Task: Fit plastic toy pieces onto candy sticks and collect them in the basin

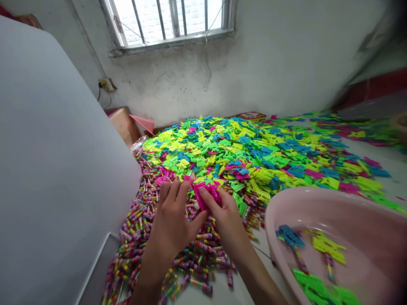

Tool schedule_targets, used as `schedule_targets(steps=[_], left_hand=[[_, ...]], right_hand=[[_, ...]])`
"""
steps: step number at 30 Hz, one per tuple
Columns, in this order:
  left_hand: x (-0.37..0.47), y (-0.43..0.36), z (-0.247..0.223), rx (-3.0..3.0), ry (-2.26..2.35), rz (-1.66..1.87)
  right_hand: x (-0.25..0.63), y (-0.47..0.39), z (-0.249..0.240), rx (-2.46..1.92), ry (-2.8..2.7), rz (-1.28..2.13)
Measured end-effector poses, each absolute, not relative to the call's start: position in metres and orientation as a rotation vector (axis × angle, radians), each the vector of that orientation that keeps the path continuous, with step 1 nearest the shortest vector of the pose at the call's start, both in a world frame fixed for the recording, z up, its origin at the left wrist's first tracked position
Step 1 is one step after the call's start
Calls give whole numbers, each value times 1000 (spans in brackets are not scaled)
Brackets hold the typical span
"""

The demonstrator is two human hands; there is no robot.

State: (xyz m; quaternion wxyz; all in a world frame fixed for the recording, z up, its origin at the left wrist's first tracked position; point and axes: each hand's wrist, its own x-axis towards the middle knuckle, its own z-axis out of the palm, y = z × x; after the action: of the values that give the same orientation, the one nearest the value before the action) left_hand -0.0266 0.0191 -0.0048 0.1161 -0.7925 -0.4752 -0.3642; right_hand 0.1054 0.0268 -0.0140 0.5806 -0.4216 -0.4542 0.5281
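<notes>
A bright pink plastic piece (208, 194) is gripped by my right hand (227, 212), its thumb pressed along the front face. Close on the left is my left hand (171, 216), with its thumb spread from the bent fingers and reaching the lower edge of that piece. The left fingertips are partly hidden beside another pink bit. Both hands are above a heap of small striped tubes (203, 284). Just beyond them rises a large pile of flat plastic pieces (222, 144) in yellow, green, blue and pink.
A pale pink basin (276, 212) at lower right holds blue, yellow and green pieces, some with striped tubes attached. A large smooth pale panel (63, 148) fills the left side. Behind the pile is a wall (270, 63) with a barred window (174, 21).
</notes>
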Motion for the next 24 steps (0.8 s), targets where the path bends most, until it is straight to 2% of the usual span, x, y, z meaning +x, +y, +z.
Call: schedule_targets(steps=[9, 14, 24], left_hand=[[-30, 19, -6, -2355, -1268, -1133], [-21, 17, -5, -2331, -1343, -1157], [-38, 9, 4, -2690, -1407, -1274]], right_hand=[[96, 22, -11, -966, -979, 1201], [100, 25, -11, -959, -962, 1208], [114, 27, -11, -857, -995, 1338]])
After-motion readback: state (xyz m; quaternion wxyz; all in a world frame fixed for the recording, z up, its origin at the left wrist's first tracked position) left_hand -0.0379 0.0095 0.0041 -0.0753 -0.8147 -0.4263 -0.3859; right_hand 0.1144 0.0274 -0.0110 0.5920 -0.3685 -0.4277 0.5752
